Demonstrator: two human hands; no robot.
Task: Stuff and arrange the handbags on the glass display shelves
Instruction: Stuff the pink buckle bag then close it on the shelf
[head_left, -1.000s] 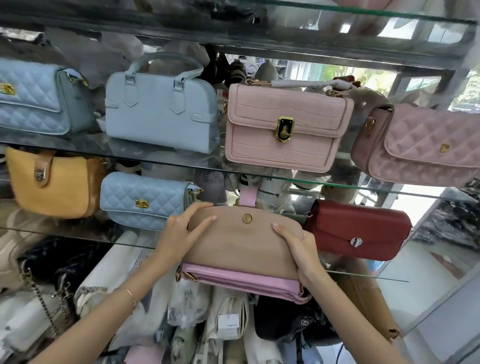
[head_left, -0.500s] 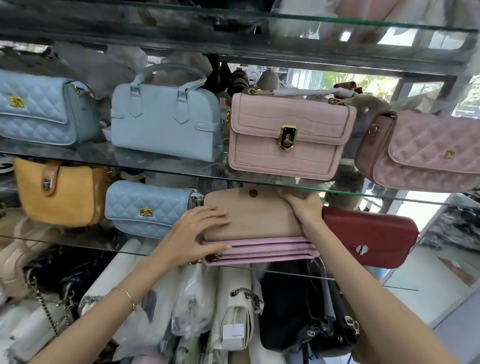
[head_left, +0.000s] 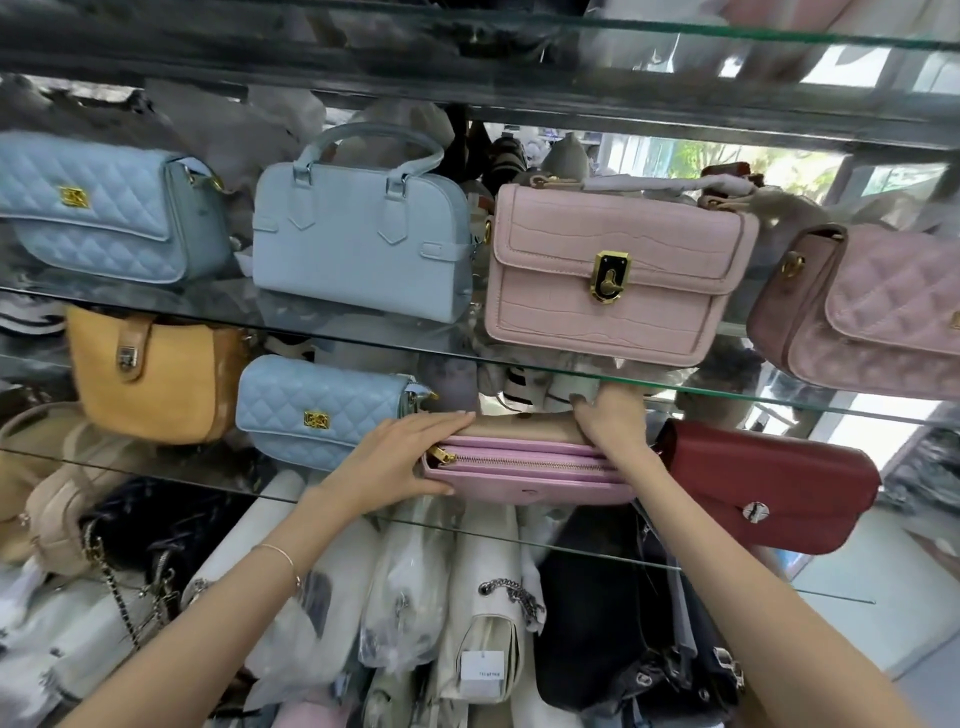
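Below the pink handbag (head_left: 530, 474), unreadable tag (head_left: 482, 674)

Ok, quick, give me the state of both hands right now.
Left hand: grips the left end of the beige-and-pink zipped handbag.
Right hand: grips the same handbag's right end.

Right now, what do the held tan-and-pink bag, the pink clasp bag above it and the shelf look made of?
Tan-and-pink zip bag: smooth matte leather or faux leather, can't tell which; gold metal zipper. Pale pink flap bag: croc-embossed leather-look, low sheen, shiny gold-and-black metal clasp. Clear glass shelf: transparent, greenish edge, bags below visible through it.
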